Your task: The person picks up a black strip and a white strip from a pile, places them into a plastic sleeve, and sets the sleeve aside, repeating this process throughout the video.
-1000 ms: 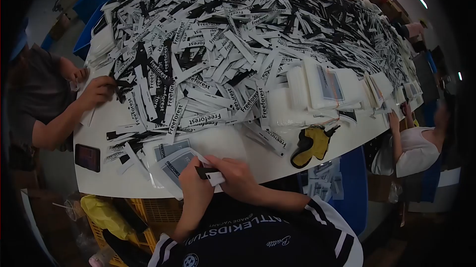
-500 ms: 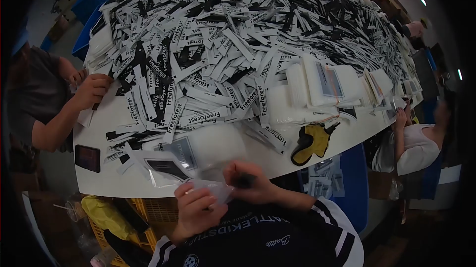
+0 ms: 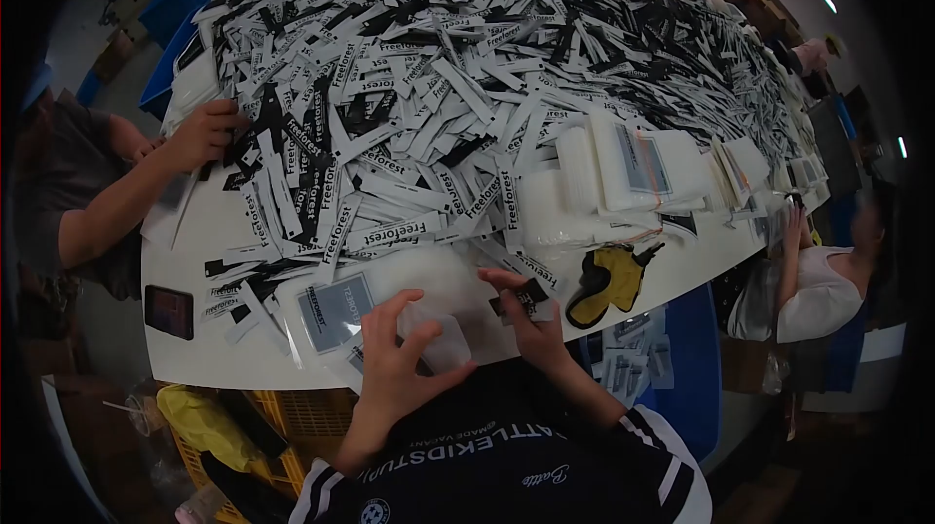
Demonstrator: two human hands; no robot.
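My left hand (image 3: 394, 358) curves around a small translucent plastic bag (image 3: 450, 347), its thumb and fingers apart at the bag's edges. Just to the right, my right hand (image 3: 538, 329) holds a short dark packet (image 3: 528, 301) with pale lettering between thumb and fingers. Beneath and beyond my left hand lies a stack of clear bags (image 3: 414, 276), with a grey printed panel (image 3: 336, 312) at its left end. A large heap of black and white "Freeforest" stick packets (image 3: 419, 134) covers much of the table.
Stacks of translucent bags (image 3: 643, 168) stand at right, beside a yellow and black item (image 3: 609, 285). A phone (image 3: 169, 312) lies near the left edge. A blue bin (image 3: 693, 358) and yellow crate (image 3: 307, 417) sit below. Co-workers (image 3: 73, 193) work at left, right and far side.
My hands have moved apart and up over the table edge. The dark packet now shows in my right hand. The co-worker's hand at left has moved up towards the heap.
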